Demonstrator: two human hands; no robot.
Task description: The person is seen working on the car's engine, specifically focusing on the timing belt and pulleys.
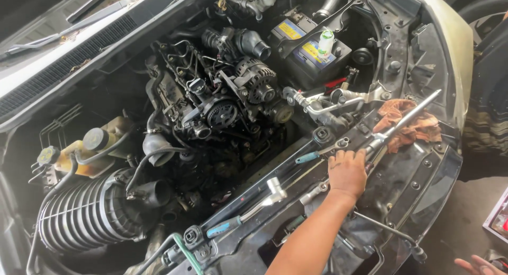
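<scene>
Engine bay (222, 111) open, seen from above, with the front panel (402, 185) running along its near edge. Left hand (346, 172) lies palm down on the panel, fingers spread flat and touching the handle end of a long bar (407, 120); whether any finger curls round it cannot be told. The bar runs from the hand up toward the panel's right end, crossing an orange rag (410, 128) bunched there. Just left of the hand a spanner (338, 145) lies on the panel edge, and beside it a blue-handled screwdriver (307, 157). Farther left along the panel rests a ratchet (264, 198) with a blue grip, head pointing toward the hand, well apart from it. Right hand (479, 265) shows only as fingers at the bottom right corner of view, open, holding nothing, clear of the car. Behind the panel sits the engine with its alternator (256, 79) and a toothed pulley (221, 113). A battery (309, 53) stands at the far right of the bay with a small white bottle (326, 41) on top. At the left side are a ribbed black air duct (84, 214) and a yellowish reservoir (92, 153).
</scene>
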